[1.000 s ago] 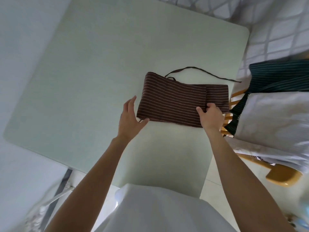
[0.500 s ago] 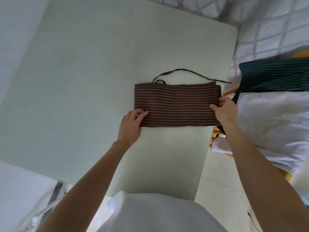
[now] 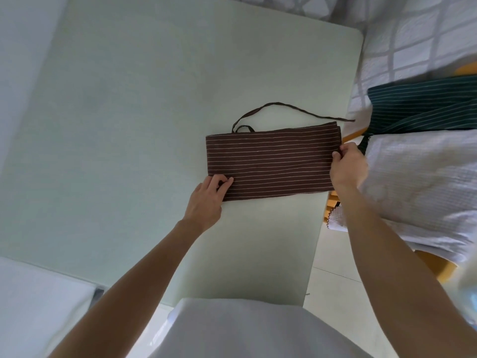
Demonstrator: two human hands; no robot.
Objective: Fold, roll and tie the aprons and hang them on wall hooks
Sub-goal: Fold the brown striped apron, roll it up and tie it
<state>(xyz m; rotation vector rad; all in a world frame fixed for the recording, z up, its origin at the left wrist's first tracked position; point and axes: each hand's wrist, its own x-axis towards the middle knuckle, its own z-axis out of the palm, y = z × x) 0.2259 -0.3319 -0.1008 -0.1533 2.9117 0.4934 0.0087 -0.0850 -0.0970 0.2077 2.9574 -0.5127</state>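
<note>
Brown striped apron lay folded into a flat band near the right edge of the pale table, its tie strap looping out past the far edge. Left hand pinched the near-left corner, fingers curled on the fabric. Right hand gripped the right end, closed around it. Dark green striped apron and white cloth sat piled on a wooden chair just beside the table.

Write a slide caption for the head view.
Both hands hold the ends of a folded brown striped apron on the table.
</note>
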